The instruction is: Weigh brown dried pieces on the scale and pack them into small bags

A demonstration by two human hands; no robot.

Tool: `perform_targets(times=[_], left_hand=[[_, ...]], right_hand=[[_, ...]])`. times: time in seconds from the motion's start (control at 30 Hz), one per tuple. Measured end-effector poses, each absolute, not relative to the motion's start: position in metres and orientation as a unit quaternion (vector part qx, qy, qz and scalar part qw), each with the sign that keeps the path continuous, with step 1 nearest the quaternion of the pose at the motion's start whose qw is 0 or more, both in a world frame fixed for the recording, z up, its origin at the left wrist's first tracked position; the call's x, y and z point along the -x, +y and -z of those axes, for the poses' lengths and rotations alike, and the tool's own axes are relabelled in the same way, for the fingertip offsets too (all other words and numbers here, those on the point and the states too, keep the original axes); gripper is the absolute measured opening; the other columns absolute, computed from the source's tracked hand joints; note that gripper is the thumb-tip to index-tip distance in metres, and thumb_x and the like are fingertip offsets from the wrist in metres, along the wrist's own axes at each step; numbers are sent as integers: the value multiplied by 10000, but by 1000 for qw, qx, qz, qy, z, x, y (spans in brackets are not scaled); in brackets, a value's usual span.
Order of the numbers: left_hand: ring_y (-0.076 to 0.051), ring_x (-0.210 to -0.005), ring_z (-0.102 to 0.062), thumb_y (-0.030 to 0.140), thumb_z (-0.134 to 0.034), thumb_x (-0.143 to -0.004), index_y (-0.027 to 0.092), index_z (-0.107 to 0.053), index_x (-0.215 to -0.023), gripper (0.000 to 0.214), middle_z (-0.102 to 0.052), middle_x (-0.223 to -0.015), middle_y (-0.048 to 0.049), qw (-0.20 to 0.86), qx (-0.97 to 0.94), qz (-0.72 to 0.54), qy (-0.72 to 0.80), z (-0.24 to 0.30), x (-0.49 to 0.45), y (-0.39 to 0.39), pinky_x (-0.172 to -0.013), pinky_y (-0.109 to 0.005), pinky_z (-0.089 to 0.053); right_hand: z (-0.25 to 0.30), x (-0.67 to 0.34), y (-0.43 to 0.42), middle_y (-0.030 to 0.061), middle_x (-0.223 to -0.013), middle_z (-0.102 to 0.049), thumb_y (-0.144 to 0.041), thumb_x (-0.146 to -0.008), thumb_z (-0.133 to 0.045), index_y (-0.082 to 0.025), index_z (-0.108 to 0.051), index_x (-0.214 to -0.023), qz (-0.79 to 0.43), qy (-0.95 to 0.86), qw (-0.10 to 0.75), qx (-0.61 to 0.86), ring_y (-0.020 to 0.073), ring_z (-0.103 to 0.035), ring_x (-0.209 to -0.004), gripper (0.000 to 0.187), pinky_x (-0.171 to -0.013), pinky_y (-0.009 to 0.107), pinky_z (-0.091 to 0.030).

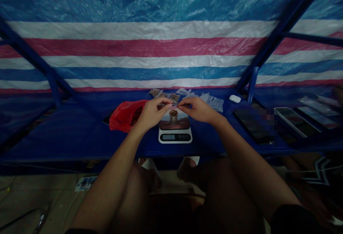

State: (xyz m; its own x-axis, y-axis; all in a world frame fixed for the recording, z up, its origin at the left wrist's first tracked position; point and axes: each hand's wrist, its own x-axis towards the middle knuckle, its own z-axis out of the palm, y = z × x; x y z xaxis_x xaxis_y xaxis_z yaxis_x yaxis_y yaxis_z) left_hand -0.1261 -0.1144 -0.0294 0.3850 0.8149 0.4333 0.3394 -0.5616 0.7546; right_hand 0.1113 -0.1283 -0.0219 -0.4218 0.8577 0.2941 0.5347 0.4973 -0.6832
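Small cup (pixel 173 119) of brown pieces (pixel 173 113) — on the scale (pixel 175 141), below the fingertips | left hand (pixel 152 113) and right hand (pixel 198 109): thumbs and forefingers nearly pinched, tips close together; cannot tell what, if anything, they grip | best kept light — fingers off the scale, so weight reads true | display (pixel 168 137) digits, button marks illegible; no brand readable

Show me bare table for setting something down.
The blue tabletop is bare left of the red bag, with a smaller patch just right of the scale. Behind the scale, it is crowded with packets and clear bags.
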Motion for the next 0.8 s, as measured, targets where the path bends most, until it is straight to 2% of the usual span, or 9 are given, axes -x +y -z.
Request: perform_targets(times=[0.17,0.37,0.5,0.67,0.8], left_hand=[[-229,-1006,-762,316,-638,-993,199,-794,-1097,221,-828,-1103,-60,236,-790,-418,382,27,141,-119,-861,-333,-576],[-274,-1114,-762,221,-583,-991,218,-800,-1123,254,-828,-1177,-83,167,-853,-290,401,40,156,-110,-1017,-414,-567],[-290,-1104,-769,218,-609,-971,221,-800,-1129,248,-829,-1190,-94,147,-856,-260,422,45,159,-105,-987,-415,-579],[-282,-1009,-782,249,-674,-939,226,-806,-1121,226,-838,-1120,-92,136,-853,-248,438,49,156,-103,-876,-371,-587],[-281,-956,-782,231,-686,-921,239,-812,-1097,217,-842,-1074,-83,123,-856,-237,443,50,155,-103,-854,-369,-588]], right_hand=[[22,-111,-128,63,-1004,-832,-274,-962,-608,-187,-808,-991,-248,-795,345,433,219,-733,-898,220,-813,342,-520],[26,-111,-127,59,-978,-829,-312,-977,-606,-195,-806,-971,-247,-798,337,433,222,-723,-877,232,-796,348,-520],[27,-112,-126,64,-1008,-832,-289,-979,-603,-197,-806,-972,-243,-802,332,434,226,-732,-908,223,-810,351,-525],[28,-112,-126,67,-1008,-828,-302,-980,-604,-186,-804,-986,-244,-802,327,437,227,-730,-904,232,-824,355,-522],[29,-112,-126,63,-999,-824,-303,-984,-597,-189,-799,-968,-240,-804,320,440,229,-727,-901,233,-827,363,-515]])
